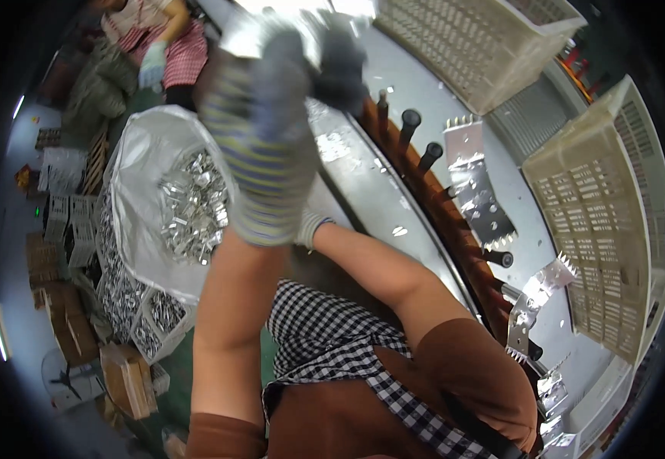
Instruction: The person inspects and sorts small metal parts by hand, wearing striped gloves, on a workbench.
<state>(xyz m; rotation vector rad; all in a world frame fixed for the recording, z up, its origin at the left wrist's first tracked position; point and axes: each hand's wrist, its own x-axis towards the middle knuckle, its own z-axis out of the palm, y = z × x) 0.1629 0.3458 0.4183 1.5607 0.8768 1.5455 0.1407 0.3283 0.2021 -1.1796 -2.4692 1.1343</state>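
My left hand [271, 138], in a striped knit glove with dark grey fingertips, is raised close to the camera and smeared by motion. Its fingers look curled at a bright, shiny silvery thing [244, 34] at the top, too blurred to name. My right hand shows only as a striped glove cuff [313, 228] behind the left glove; its fingers are hidden. Just right of the hands runs a brown rail [413, 164] with black-knobbed pegs. Beyond it on the table lie a toothed, shiny metal strip [476, 183] and another bent strip [535, 302].
A white sack [137, 206] of small metal pieces stands at the left, above baskets [166, 317] full of similar parts. Slotted beige plastic crates [596, 229] line the right side. A co-worker [168, 38] in a checked apron sits at the far left.
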